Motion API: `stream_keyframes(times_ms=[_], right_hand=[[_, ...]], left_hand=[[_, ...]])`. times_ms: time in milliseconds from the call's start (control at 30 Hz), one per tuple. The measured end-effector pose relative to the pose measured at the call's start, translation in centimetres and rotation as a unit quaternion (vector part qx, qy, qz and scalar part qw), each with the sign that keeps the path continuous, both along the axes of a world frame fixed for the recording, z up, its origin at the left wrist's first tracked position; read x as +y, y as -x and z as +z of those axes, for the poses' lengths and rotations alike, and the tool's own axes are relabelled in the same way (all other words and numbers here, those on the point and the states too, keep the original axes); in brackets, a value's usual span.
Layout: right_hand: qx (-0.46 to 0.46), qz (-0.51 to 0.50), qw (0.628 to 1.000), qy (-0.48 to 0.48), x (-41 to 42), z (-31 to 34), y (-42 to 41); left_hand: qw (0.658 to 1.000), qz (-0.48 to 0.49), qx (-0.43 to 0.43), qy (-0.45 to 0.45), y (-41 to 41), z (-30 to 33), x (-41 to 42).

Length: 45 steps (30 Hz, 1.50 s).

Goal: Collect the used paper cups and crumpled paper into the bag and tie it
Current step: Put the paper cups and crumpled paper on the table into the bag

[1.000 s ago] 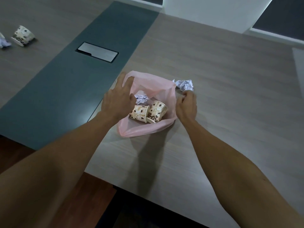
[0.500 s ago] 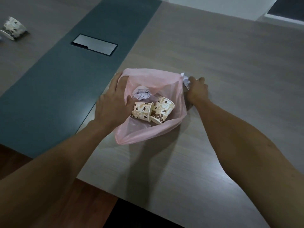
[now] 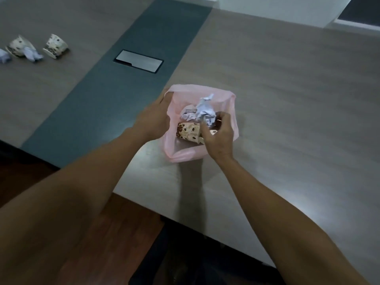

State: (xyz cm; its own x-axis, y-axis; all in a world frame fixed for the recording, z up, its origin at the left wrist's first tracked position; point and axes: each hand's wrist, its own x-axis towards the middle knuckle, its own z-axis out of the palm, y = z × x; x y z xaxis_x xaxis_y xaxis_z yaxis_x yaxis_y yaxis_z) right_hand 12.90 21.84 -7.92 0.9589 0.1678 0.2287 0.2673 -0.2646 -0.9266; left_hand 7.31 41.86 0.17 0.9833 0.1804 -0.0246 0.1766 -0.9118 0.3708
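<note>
A pink plastic bag (image 3: 231, 103) lies open on the wooden table. Inside it are a patterned paper cup (image 3: 188, 130) on its side and a small crumpled paper (image 3: 188, 115). My left hand (image 3: 153, 120) grips the bag's left rim and holds it open. My right hand (image 3: 219, 135) is over the bag's mouth and pinches a larger crumpled white paper (image 3: 204, 111), which hangs just above the contents. A second cup in the bag is mostly hidden under my right hand. Two more cups (image 3: 56, 46) and crumpled papers (image 3: 30, 54) lie at the far left.
A dark grey strip (image 3: 123, 85) runs along the table's middle, with a metal cable hatch (image 3: 138, 61) set in it. The table's near edge lies just below the bag; wooden floor (image 3: 123, 219) shows beneath. A white wall stands at the back.
My right hand took the crumpled paper from the table right of the bag and brought it leftward over the bag's mouth. My left hand kept its hold on the rim.
</note>
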Motion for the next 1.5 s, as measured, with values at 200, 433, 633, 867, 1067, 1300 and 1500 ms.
stream_keyframes(times_ms=[200,433,633,867,1067,1300,1500], right_hand=[[-0.128,0.025,0.961,0.243,3.2,-0.7,-0.4],[-0.109,0.092,0.928,0.344,3.2,0.6,-2.7],[0.064,-0.182,0.954,0.229,-1.3,-0.5,-3.6],[0.34,-0.148,0.926,0.068,-3.6,-3.3,-7.1],[0.375,-0.149,0.913,-0.052,-4.8,-0.6,-7.5],[0.256,-0.18,0.949,-0.026,-10.2,6.2,-6.3],[0.137,-0.228,0.961,0.079,-18.0,10.6,-1.8]], left_hand=[[0.999,-0.024,0.026,-0.005,-0.2,1.7,-0.4],[0.999,-0.026,0.023,-0.016,-0.1,2.2,-1.4],[1.0,-0.006,0.012,-0.011,-0.1,0.8,-0.5],[1.0,0.013,-0.015,-0.012,0.6,-0.9,0.4],[0.997,0.076,-0.026,0.02,1.5,-1.0,-0.1],[0.983,0.107,-0.091,0.115,2.3,0.7,-2.8],[0.987,0.055,-0.073,0.134,2.5,2.4,-10.5]])
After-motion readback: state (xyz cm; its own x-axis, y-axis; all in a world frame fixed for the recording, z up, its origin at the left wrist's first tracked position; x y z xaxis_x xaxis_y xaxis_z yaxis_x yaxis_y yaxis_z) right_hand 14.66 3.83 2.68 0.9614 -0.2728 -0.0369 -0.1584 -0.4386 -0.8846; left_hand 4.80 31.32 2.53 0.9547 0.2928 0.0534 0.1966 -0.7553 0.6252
